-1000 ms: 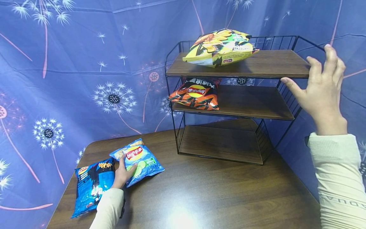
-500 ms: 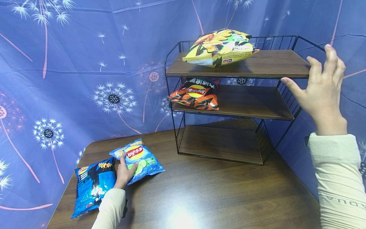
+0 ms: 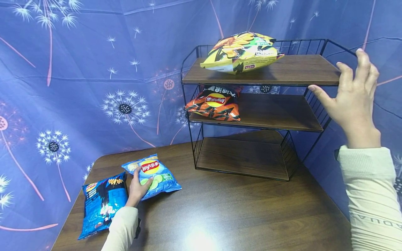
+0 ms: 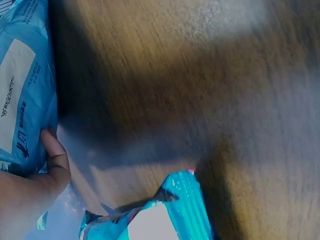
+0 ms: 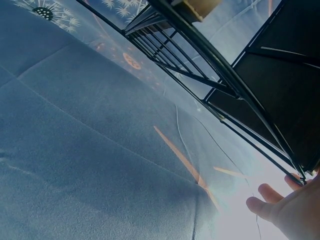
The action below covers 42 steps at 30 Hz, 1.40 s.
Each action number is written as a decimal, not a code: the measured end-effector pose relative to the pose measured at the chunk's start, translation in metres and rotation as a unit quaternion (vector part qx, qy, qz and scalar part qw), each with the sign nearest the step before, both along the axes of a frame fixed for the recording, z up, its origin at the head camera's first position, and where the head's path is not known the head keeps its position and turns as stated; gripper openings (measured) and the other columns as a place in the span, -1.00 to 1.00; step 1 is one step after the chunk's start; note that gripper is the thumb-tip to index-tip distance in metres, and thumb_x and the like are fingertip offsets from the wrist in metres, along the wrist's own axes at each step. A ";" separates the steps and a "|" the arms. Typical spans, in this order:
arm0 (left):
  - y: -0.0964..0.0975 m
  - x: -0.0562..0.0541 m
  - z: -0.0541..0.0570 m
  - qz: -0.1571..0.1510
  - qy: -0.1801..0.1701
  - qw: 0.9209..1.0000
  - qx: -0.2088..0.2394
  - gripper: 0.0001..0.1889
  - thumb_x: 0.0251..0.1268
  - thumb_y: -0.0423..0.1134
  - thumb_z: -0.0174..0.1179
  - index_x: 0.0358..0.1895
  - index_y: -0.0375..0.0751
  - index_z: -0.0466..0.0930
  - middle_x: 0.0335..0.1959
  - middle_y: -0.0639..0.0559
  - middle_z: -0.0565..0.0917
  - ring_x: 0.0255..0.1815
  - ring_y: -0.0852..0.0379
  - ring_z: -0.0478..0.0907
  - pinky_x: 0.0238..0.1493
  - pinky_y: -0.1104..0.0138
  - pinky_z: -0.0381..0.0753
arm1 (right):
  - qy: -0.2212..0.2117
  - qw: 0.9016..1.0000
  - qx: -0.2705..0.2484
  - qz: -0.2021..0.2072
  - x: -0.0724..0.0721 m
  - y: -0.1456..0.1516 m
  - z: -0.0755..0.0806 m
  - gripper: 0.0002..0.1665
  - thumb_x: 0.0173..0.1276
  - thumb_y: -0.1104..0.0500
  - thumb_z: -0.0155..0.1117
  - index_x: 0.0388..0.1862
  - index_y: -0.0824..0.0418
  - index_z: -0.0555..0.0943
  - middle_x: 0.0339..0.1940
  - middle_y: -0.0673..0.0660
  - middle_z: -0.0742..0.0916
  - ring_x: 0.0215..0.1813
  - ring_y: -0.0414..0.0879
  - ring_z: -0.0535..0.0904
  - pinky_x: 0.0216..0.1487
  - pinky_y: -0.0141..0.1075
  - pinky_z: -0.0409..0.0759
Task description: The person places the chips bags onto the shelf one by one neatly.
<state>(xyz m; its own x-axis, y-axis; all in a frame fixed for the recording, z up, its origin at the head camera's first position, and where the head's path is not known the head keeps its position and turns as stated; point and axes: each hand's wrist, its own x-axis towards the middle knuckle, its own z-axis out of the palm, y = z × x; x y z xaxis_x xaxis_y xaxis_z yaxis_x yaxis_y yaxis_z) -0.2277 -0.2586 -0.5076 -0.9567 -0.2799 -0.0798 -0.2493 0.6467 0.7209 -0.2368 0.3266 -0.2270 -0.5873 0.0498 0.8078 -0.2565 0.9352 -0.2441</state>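
Note:
In the head view my left hand [image 3: 138, 188] holds a light blue bag of chips [image 3: 161, 187] by its left side, near the left end of the table. The left wrist view shows a digit of that hand [image 4: 47, 180] bent against the bag's printed blue face [image 4: 37, 105]. Just left of it lies a darker blue bag of chips [image 3: 103, 204], glossy side up. At the far right my right hand [image 3: 358, 94] grips the top right corner of a black wire rack [image 3: 326, 40], thumb at the shelf's front edge. In the right wrist view, its fingertips [image 5: 295, 181] meet a black rod.
On the top shelf [image 3: 301, 69] lies a yellow bag of chips [image 3: 242, 52]. An orange and black bag of chips [image 3: 216, 103] sits at the left of the middle shelf [image 3: 276, 111]. Below is the bottom shelf [image 3: 242, 157]. Blue dandelion-print cloth [image 3: 125, 69] hangs behind the brown table [image 3: 238, 209].
My left hand has shifted slightly right with the light blue bag, which has also turned a little and moved slightly toward me. The right hand and the rack look the same.

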 end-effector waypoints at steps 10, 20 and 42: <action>0.006 0.003 0.004 0.010 0.014 1.000 0.019 -0.21 0.21 0.00 0.13 0.41 0.00 -0.14 0.29 -0.42 0.10 0.27 -0.38 0.08 0.19 -0.27 0.10 | -0.014 1.000 -0.003 -0.006 0.002 0.000 0.001 0.08 0.11 -0.48 -0.02 0.29 0.36 0.24 0.48 0.09 -0.01 0.43 0.14 -0.17 0.40 0.07 -0.21; 0.008 0.001 0.006 0.008 0.028 1.000 0.006 -0.22 0.21 -0.15 0.16 0.41 -0.06 -0.11 0.31 -0.38 0.12 0.32 -0.32 0.08 0.26 -0.20 0.08 | -0.007 1.000 -0.001 -0.006 0.000 0.001 0.000 0.10 0.09 -0.50 -0.02 0.29 0.35 0.24 0.48 0.08 0.00 0.43 0.13 -0.16 0.40 0.06 -0.19; 0.015 0.004 0.010 -0.003 0.124 0.992 0.000 -0.23 0.12 -0.22 0.25 0.39 -0.03 0.03 0.29 -0.33 0.21 0.31 -0.27 0.15 0.25 -0.17 0.13 | -0.015 1.000 -0.003 -0.008 0.001 0.001 0.000 0.08 0.11 -0.47 -0.01 0.29 0.35 0.23 0.48 0.09 -0.01 0.43 0.14 -0.17 0.40 0.07 -0.21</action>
